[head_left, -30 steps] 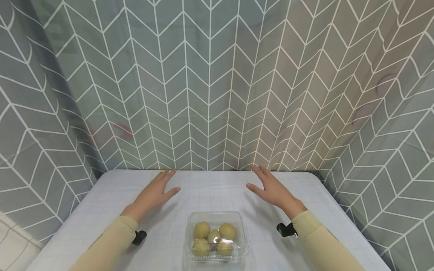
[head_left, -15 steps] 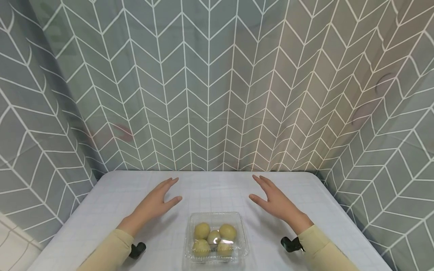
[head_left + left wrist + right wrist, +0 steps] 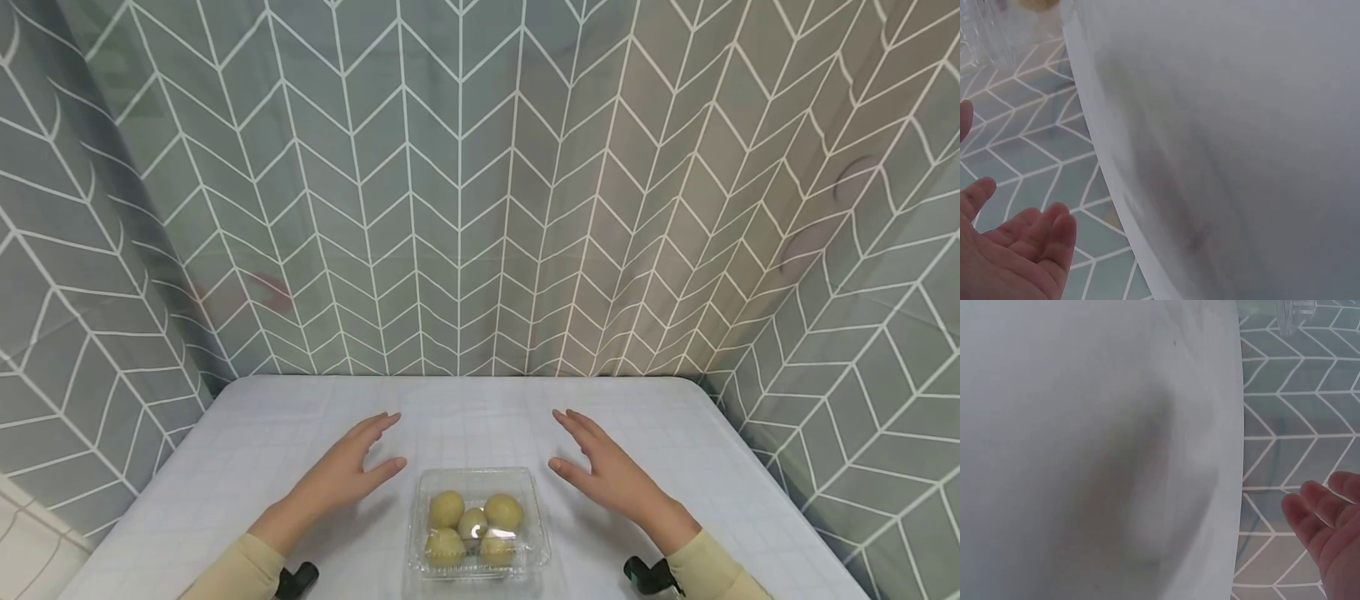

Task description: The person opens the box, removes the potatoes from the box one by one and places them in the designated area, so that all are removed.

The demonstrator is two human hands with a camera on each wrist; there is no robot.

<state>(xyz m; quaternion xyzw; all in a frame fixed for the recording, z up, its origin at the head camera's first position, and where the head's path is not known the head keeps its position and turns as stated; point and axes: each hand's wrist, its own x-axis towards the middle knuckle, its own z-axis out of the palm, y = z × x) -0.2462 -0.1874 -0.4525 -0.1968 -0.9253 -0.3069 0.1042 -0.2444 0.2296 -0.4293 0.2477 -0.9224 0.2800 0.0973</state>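
Note:
A clear plastic clamshell box (image 3: pixel 480 482) sits on the white table near its front edge. Several round yellow-green fruits (image 3: pixel 504 512) lie inside it; their exact kind is hard to tell through the plastic. My left hand (image 3: pixel 348 467) hovers to the left of the box, fingers extended and thumb spread, touching nothing. To the right of the box, my right hand (image 3: pixel 607 467) hangs above the table in a similar pose, holding nothing. Part of the box (image 3: pixel 985 34) shows at the top of the left wrist view, and a corner of the box (image 3: pixel 1291 314) in the right wrist view.
The white table (image 3: pixel 465 417) has rounded far corners. A grey curtain (image 3: pixel 461 208) with white chevron lines stands behind it and along both sides. Each wrist carries a small black camera, such as the right camera (image 3: pixel 648 575).
Both hands have drawn back a little toward the person, still apart from the box. The box and the fruits have stayed in place.

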